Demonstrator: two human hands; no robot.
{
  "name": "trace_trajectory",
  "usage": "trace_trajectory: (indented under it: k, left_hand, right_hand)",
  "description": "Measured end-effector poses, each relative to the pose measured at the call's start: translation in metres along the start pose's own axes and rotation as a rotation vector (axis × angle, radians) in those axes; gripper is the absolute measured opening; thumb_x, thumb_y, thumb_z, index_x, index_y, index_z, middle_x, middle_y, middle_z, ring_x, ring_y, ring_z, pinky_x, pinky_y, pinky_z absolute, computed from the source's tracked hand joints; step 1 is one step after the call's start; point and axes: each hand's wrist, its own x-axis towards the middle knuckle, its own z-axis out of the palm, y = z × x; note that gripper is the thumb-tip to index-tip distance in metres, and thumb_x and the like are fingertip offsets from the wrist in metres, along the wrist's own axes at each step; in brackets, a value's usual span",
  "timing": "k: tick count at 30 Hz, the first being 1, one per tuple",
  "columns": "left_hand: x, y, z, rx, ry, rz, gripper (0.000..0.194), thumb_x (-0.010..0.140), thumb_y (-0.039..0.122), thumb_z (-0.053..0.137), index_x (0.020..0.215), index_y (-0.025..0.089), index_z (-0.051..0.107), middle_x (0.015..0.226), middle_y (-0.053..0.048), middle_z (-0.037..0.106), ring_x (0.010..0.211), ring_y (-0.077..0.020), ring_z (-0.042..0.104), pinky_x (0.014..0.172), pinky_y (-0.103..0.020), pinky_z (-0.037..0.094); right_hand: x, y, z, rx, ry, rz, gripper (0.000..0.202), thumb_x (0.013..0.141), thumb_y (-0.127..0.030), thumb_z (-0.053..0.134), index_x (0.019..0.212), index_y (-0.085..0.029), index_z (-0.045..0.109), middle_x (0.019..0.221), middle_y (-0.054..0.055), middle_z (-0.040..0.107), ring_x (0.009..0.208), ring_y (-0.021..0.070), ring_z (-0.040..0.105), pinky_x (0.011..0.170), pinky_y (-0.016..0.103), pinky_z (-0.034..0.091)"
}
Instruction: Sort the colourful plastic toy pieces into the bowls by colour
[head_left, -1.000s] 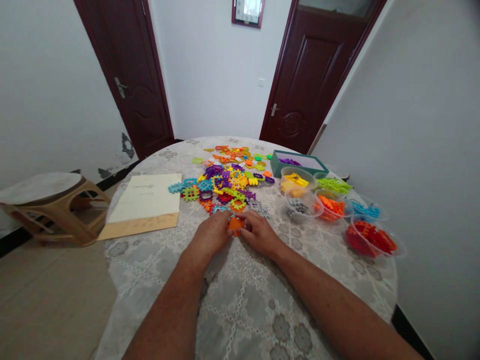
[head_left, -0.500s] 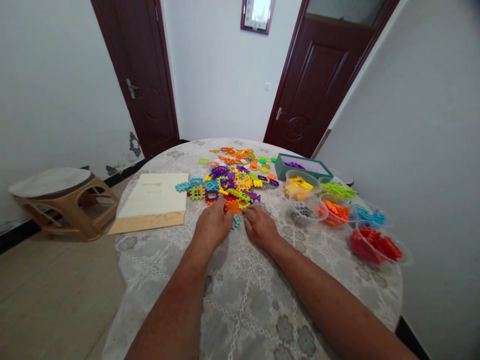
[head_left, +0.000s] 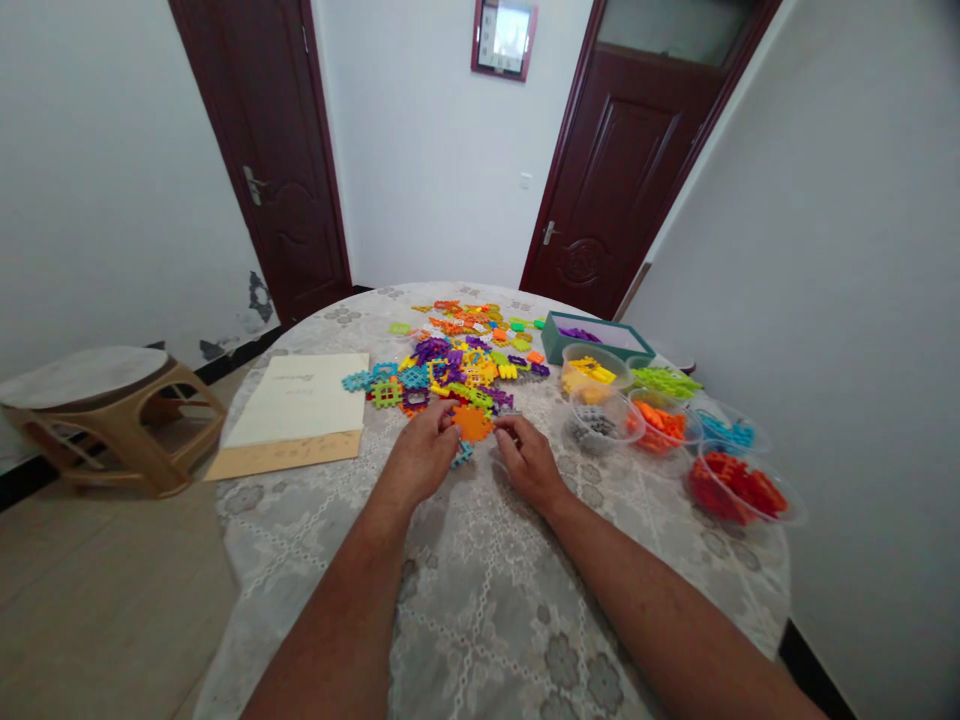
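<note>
An orange gear-shaped plastic building piece (head_left: 473, 423) is held just in front of a colourful heap, its flat face turned towards me. My left hand (head_left: 426, 450) pinches its left edge between thumb and fingers. At the opposite edge, my right hand (head_left: 531, 458) has its bent fingertips closed on the rim. A light-blue piece (head_left: 463, 453) shows below the orange one, close to my left thumb; whether the two are joined I cannot tell. Behind them lies the heap of interlocking pieces, with purple ones (head_left: 433, 350), a green lattice (head_left: 387, 393) and blue ones (head_left: 358, 381).
On the right stand clear tubs of sorted pieces: yellow (head_left: 589, 375), grey (head_left: 596, 422), orange (head_left: 661, 425), blue (head_left: 724, 430) and red (head_left: 742, 487). A green box (head_left: 555, 345) holds purple pieces. Paper (head_left: 292, 400) lies left on the cloth-covered round table (head_left: 480, 600). A stool (head_left: 112, 420) stands beyond.
The orange piece has come up from the heap's front edge and now shows its whole face between my hands. The view has shifted slightly.
</note>
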Motion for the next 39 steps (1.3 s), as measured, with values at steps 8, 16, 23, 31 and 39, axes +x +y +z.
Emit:
trace_trajectory:
  k: [8, 16, 23, 31, 39]
  left_hand:
    - [0.001, 0.002, 0.002, -0.022, -0.209, 0.074, 0.046, 0.092, 0.037, 0.052, 0.133, 0.018, 0.061, 0.082, -0.001, 0.071, 0.075, -0.02, 0.067, 0.071, -0.032, 0.051]
    - [0.004, -0.005, 0.004, 0.384, 0.041, 0.095, 0.046, 0.094, 0.043, 0.048, 0.13, 0.019, 0.063, 0.121, -0.011, 0.072, 0.107, -0.0262, 0.069, 0.1, -0.039, 0.051]
    - [0.008, -0.027, 0.008, 0.568, 0.086, 0.206, 0.048, 0.095, 0.038, 0.045, 0.133, 0.015, 0.061, 0.134, -0.016, 0.067, 0.128, -0.0305, 0.059, 0.116, -0.044, 0.041]
    - [0.004, -0.025, 0.006, 0.606, 0.009, 0.121, 0.046, 0.095, 0.033, 0.049, 0.136, 0.016, 0.06, 0.137, -0.014, 0.065, 0.131, -0.0293, 0.058, 0.116, -0.042, 0.041]
    - [0.0, -0.013, 0.006, 0.668, -0.077, 0.013, 0.046, 0.093, 0.032, 0.06, 0.138, 0.021, 0.06, 0.137, -0.016, 0.066, 0.127, -0.0313, 0.059, 0.109, -0.042, 0.043]
  right_hand:
    - [0.007, -0.023, -0.014, 0.318, -0.066, 0.127, 0.027, 0.092, -0.036, 0.063, 0.116, -0.022, 0.066, 0.087, 0.0, 0.068, 0.067, 0.0138, 0.06, 0.063, 0.025, 0.05]
    - [0.035, 0.002, -0.152, -0.37, 0.544, 0.022, 0.022, 0.092, -0.025, 0.054, 0.106, -0.017, 0.07, 0.099, 0.008, 0.071, 0.08, 0.0192, 0.061, 0.083, 0.034, 0.05]
    - [0.023, 0.081, -0.217, -0.807, 0.668, 0.21, 0.032, 0.085, -0.016, 0.047, 0.105, -0.011, 0.072, 0.104, 0.017, 0.068, 0.098, 0.0272, 0.06, 0.097, 0.042, 0.048]
    - [0.025, 0.078, -0.21, -0.787, 0.654, 0.14, 0.035, 0.088, -0.016, 0.044, 0.108, -0.01, 0.072, 0.106, 0.019, 0.071, 0.104, 0.0293, 0.062, 0.101, 0.045, 0.047]
    - [0.027, -0.007, -0.124, -0.495, 0.261, -0.191, 0.03, 0.096, -0.015, 0.045, 0.113, -0.02, 0.069, 0.111, 0.012, 0.071, 0.108, 0.025, 0.064, 0.101, 0.042, 0.05]
